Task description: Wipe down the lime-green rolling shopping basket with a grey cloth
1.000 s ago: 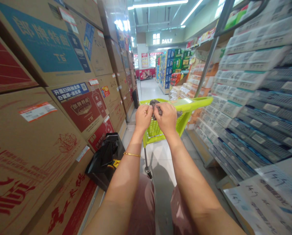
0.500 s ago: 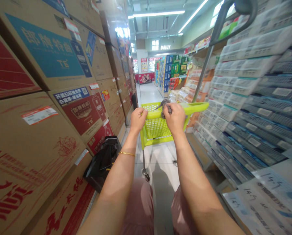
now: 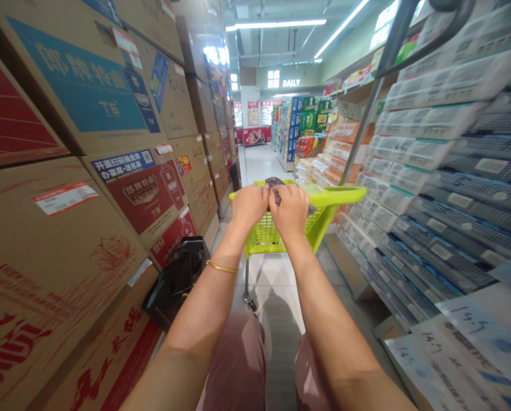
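A lime-green plastic shopping cart (image 3: 336, 197) stands in the aisle in front of me. My left hand (image 3: 249, 206) and my right hand (image 3: 290, 211) are side by side at its near rim. Both are closed on a small dark crumpled thing (image 3: 275, 184) that sticks up between them; it looks like a cloth or a bag, and I cannot make out which. A thin gold bangle sits on my left wrist. My fingers hide most of the dark thing and the cart's handle.
Tall stacks of brown cartons (image 3: 110, 171) wall the left side. Shelves of packaged goods (image 3: 443, 171) line the right. A black bag (image 3: 178, 279) lies on the floor by the cartons. The tiled aisle (image 3: 259, 160) runs ahead to more displays.
Half a second ago my hands were apart on the cart's rim; now they are back together on the dark thing. The cart has shifted slightly.
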`<action>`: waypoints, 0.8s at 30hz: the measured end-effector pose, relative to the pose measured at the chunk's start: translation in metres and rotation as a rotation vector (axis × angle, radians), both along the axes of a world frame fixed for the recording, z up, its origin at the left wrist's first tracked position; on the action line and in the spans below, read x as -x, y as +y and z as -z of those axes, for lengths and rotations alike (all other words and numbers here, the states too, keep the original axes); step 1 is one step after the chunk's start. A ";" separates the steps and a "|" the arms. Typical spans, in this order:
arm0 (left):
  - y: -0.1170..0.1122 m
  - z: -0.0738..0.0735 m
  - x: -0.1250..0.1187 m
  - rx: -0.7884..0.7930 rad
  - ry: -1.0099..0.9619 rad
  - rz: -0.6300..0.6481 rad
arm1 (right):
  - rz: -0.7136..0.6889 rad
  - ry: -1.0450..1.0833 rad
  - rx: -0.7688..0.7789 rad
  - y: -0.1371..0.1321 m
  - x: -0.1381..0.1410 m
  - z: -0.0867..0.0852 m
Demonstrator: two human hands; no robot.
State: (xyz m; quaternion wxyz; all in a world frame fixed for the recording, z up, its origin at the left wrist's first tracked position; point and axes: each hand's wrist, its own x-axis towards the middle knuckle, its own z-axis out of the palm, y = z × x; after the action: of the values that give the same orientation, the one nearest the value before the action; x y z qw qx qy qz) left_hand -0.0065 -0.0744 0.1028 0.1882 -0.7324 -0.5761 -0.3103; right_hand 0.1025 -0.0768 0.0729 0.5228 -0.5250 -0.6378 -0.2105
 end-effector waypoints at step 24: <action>0.006 0.020 -0.004 -0.150 0.001 0.034 | 0.097 0.147 -0.090 0.009 -0.045 0.002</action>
State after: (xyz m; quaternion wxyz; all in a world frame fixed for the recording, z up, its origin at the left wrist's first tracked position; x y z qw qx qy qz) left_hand -0.0028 -0.0685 0.0829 0.2376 -0.7261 -0.5386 -0.3554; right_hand 0.1472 -0.0674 0.0704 0.5806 -0.5452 -0.5614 -0.2248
